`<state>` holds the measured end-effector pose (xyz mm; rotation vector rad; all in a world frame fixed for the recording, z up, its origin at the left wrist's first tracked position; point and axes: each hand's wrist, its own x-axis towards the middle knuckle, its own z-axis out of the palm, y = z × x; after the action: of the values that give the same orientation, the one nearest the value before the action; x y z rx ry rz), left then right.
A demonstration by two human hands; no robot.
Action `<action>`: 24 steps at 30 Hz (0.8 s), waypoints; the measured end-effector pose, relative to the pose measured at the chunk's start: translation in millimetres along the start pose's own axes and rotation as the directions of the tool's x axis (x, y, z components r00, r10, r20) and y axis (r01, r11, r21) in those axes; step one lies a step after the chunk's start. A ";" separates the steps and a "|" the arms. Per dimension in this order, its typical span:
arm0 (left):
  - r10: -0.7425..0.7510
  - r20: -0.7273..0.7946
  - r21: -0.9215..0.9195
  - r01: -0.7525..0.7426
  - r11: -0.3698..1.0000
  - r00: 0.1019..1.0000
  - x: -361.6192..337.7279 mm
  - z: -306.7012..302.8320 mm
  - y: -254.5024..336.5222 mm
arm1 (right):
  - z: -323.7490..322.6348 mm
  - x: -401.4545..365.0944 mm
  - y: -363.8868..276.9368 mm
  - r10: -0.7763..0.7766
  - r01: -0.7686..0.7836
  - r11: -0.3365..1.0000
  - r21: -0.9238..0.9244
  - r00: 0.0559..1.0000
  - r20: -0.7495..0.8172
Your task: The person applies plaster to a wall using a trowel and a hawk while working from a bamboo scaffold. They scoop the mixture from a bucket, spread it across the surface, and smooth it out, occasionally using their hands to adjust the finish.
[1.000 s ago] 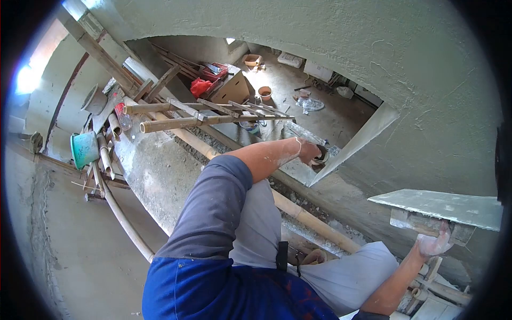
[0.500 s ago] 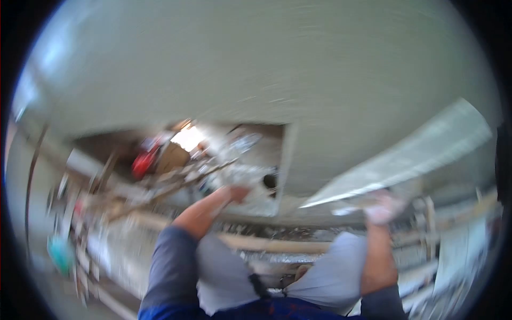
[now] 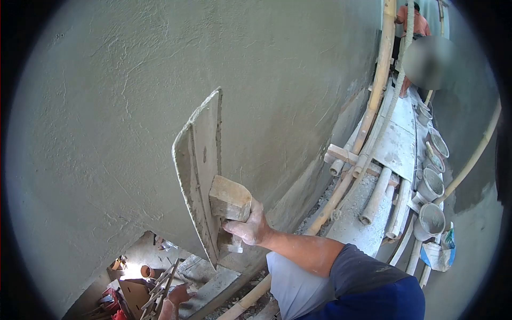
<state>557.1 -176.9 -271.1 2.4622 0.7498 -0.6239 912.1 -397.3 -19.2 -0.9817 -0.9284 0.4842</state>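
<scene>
Long float (image 3: 201, 165) just beyond the right hand (image 3: 255, 228) and its curled fingers (image 3: 236, 229), wooden handle (image 3: 229, 196) in their grip.

No text, label, brand, number or sign can be read. On the blue, white and orange plastic sack (image 3: 439, 254), beside the lowest of the grey mortar-smeared buckets (image 3: 430, 222), patches of colour are seen, but any lettering among them is too small and blurred to be made out.
</scene>
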 end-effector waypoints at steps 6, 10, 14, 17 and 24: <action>0.054 -0.030 0.037 -0.053 0.998 0.998 9.3 5.5 -8.5 | -6.2 0.9 1.8 -0.029 0.029 1.000 0.000 0.999 0.021; -0.002 0.003 0.006 0.002 1.000 1.000 21.7 11.6 -14.9 | -6.0 3.2 -0.2 0.012 -0.012 1.000 0.013 1.000 0.010; -0.011 0.019 -0.022 0.011 1.000 1.000 26.8 14.3 -11.8 | -7.8 4.8 3.5 0.086 -0.082 0.991 0.107 0.996 -0.034; -0.008 -0.022 -0.016 0.008 1.000 1.000 23.4 14.6 -8.9 | -14.7 5.6 7.3 0.062 -0.059 0.982 0.177 0.998 -0.010; -0.005 0.010 -0.054 0.006 0.999 1.000 28.5 11.5 -5.2 | -13.6 11.8 9.1 0.134 -0.126 0.984 0.128 0.990 -0.053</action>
<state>571.9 -168.6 -297.2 2.4066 0.7597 -0.6095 930.4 -391.0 -25.0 -0.9424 -0.7724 0.6117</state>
